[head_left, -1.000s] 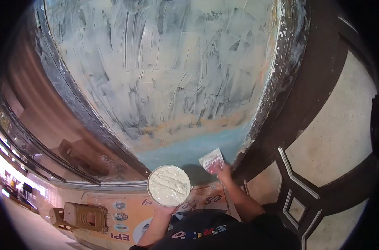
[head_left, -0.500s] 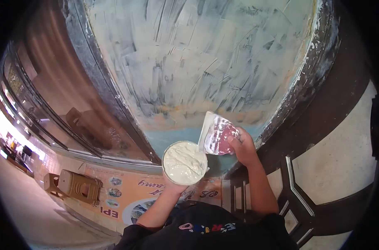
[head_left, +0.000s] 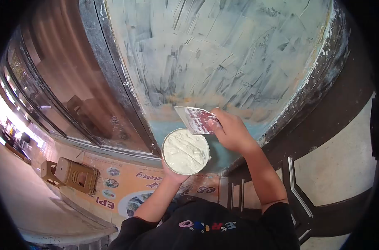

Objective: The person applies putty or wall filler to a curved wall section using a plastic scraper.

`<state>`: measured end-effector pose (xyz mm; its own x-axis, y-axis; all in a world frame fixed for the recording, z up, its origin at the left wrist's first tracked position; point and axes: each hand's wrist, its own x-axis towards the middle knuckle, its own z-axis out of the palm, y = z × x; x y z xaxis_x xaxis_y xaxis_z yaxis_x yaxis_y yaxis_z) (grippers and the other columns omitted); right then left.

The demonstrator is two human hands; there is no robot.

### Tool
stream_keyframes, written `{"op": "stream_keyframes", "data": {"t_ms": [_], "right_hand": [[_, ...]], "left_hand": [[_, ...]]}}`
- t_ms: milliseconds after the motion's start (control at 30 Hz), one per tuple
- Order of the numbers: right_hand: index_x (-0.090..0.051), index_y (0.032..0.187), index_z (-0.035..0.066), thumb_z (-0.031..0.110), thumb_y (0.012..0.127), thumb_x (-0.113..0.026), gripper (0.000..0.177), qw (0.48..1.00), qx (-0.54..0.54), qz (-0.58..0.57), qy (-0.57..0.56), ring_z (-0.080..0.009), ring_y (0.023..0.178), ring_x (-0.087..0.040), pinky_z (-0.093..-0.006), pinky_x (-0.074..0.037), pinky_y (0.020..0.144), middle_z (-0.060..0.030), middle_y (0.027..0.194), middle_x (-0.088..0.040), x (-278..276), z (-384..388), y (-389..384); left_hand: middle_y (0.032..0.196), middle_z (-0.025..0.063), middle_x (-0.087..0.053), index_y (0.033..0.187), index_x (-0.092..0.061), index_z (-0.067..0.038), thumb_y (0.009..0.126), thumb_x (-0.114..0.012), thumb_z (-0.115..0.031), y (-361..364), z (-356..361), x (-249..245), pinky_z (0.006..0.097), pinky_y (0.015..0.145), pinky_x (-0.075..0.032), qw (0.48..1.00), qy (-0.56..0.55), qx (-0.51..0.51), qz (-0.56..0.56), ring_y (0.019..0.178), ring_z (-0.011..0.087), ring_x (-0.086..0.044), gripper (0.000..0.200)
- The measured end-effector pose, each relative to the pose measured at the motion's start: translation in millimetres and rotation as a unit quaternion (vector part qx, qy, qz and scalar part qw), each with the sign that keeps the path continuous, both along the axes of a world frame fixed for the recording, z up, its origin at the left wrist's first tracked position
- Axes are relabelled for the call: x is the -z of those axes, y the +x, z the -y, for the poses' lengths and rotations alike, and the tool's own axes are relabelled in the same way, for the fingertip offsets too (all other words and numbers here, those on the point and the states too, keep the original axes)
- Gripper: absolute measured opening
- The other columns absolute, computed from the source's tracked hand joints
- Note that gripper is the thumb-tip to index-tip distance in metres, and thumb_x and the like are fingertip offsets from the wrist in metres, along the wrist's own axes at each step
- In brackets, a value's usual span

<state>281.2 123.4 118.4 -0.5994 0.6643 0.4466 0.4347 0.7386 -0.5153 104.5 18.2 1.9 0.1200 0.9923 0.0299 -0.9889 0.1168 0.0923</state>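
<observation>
A round tub (head_left: 164, 161) full of creamy white putty (head_left: 186, 151) is held from beneath and the side by my left hand (head_left: 176, 174); most of those fingers are hidden by the tub. My right hand (head_left: 231, 130) grips a reddish putty knife (head_left: 201, 121) smeared with white, just above the tub's far rim. The knife's wide edge points up and to the left. Beyond both hands stands a wall panel (head_left: 222, 54) covered in streaky grey-white putty, with a bare blue-green strip along its bottom.
Dark frame posts (head_left: 129, 89) border the panel, with brown glass to the left. Stacked brown plastic stools (head_left: 77, 175) stand at lower left by an orange printed banner (head_left: 114, 183). A dark framework with pale panels (head_left: 335, 166) lies to the right.
My right hand has moved left and slightly up, and the putty knife has tilted left over the tub's far edge. The tub stays nearly in place while the view has shifted slightly.
</observation>
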Motion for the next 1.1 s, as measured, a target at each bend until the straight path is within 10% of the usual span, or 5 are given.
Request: {"op": "stream_keyframes", "data": {"t_ms": [867, 1100], "right_hand": [[-0.05, 0.126, 0.002, 0.015, 0.089, -0.054, 0.039, 0.976, 0.037, 0.178, -0.12, -0.0435, 0.088, -0.065, -0.0482, -0.05, 0.077, -0.0264, 0.088, -0.067, -17.2, 8.9, -104.3], [-0.064, 0.097, 0.002, 0.019, 0.088, -0.054, 0.022, 0.968, -0.019, 0.214, -0.126, -0.041, 0.085, -0.065, -0.0477, -0.05, 0.076, -0.0209, 0.086, -0.068, -5.9, 0.6, -121.1]], "left_hand": [[0.148, 0.0177, -0.047, 0.146, -0.044, -0.008, 0.098, -0.036, -0.053, -106.6, 5.4, 19.5, 0.0598, 0.114, -0.034, 0.999, 0.018, -0.006, 0.045, 0.137, 0.0395, -0.045, 0.067], [0.147, 0.0156, -0.05, 0.144, -0.047, -0.008, 0.097, -0.037, -0.053, -127.0, -1.0, 25.8, 0.0569, 0.113, -0.036, 0.998, -0.038, -0.038, 0.027, 0.135, 0.0373, -0.048, 0.065]]}}
